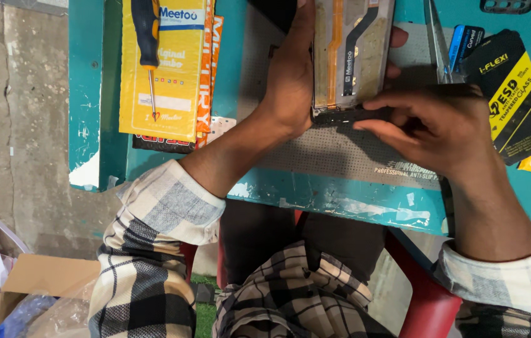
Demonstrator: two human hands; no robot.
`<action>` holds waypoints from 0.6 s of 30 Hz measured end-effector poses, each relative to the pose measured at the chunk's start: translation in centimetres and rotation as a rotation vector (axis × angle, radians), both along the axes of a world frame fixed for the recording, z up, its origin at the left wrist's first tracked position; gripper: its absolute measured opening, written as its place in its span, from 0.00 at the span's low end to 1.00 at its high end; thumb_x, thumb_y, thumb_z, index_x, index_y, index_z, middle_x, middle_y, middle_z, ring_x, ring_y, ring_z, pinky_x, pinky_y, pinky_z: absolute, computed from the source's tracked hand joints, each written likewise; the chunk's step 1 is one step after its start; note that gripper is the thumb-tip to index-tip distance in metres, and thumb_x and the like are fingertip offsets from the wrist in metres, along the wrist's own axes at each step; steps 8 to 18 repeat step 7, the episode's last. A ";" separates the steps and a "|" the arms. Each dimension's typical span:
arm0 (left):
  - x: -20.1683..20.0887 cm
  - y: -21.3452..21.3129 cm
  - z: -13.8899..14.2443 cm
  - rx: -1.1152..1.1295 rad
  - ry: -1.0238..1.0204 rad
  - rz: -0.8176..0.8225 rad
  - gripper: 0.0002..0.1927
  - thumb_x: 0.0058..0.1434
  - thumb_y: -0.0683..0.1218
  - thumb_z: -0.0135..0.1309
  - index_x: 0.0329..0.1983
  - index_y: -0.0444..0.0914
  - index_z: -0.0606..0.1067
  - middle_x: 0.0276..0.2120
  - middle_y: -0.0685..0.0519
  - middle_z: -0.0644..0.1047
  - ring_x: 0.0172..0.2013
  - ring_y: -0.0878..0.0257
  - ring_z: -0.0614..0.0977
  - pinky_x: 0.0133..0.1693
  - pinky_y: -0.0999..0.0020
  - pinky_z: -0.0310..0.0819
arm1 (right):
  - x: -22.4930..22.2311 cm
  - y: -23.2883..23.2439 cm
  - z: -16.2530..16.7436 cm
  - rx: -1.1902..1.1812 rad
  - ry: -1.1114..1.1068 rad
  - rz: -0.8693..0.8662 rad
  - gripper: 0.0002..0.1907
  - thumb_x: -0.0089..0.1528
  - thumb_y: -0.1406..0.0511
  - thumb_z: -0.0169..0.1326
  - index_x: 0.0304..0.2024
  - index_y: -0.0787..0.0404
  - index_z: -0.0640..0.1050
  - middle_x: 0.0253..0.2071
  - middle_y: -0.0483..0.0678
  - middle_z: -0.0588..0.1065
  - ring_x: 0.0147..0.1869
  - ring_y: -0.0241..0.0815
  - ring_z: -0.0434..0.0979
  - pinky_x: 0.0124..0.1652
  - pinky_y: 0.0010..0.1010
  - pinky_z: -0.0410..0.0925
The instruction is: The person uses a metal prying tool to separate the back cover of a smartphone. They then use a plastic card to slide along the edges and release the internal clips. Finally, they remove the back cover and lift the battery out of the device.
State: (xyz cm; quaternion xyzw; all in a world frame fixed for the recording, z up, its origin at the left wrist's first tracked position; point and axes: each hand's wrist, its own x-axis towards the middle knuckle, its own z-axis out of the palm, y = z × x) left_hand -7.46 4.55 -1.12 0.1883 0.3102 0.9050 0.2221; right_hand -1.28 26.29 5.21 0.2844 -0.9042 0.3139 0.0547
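An opened phone body [351, 53] with its back off, showing an orange flex cable and a black one, lies on a grey dotted work mat [340, 150]. My left hand [290, 75] grips the phone along its left edge, with fingertips showing past the right edge. My right hand [434, 128] has its fingers pinched together at the phone's bottom end, touching a thin dark strip there. Whether the fingers hold a small part is hidden.
The mat lies on a teal table [340, 200] with a worn front edge. A screwdriver with a blue and yellow handle [148, 44] rests on yellow packets [171, 75] at left. Black and yellow screen-protector packs [519, 94] lie at right, tweezers [437, 44] beside them. A cardboard box [34, 275] sits on the floor.
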 end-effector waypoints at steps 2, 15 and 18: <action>0.0 0.0 -0.1 0.002 -0.010 -0.002 0.38 0.80 0.66 0.18 0.69 0.32 0.63 0.55 0.36 0.77 0.50 0.47 0.86 0.54 0.53 0.87 | 0.0 0.4 -0.4 -0.020 -0.003 0.010 0.18 0.60 0.65 0.74 0.49 0.63 0.82 0.26 0.45 0.76 0.29 0.34 0.76 0.25 0.24 0.65; -0.1 0.1 -0.5 0.047 -0.001 -0.016 0.38 0.82 0.66 0.18 0.70 0.32 0.64 0.56 0.36 0.77 0.51 0.47 0.85 0.54 0.54 0.86 | -0.1 1.5 -2.1 -0.065 0.024 0.081 0.12 0.64 0.66 0.71 0.47 0.60 0.81 0.30 0.47 0.79 0.33 0.35 0.82 0.30 0.22 0.72; -0.1 0.1 -0.5 0.047 -0.001 -0.016 0.38 0.82 0.66 0.18 0.70 0.32 0.64 0.56 0.36 0.77 0.51 0.47 0.85 0.54 0.54 0.86 | -0.1 1.5 -2.1 -0.065 0.024 0.081 0.12 0.64 0.66 0.71 0.47 0.60 0.81 0.30 0.47 0.79 0.33 0.35 0.82 0.30 0.22 0.72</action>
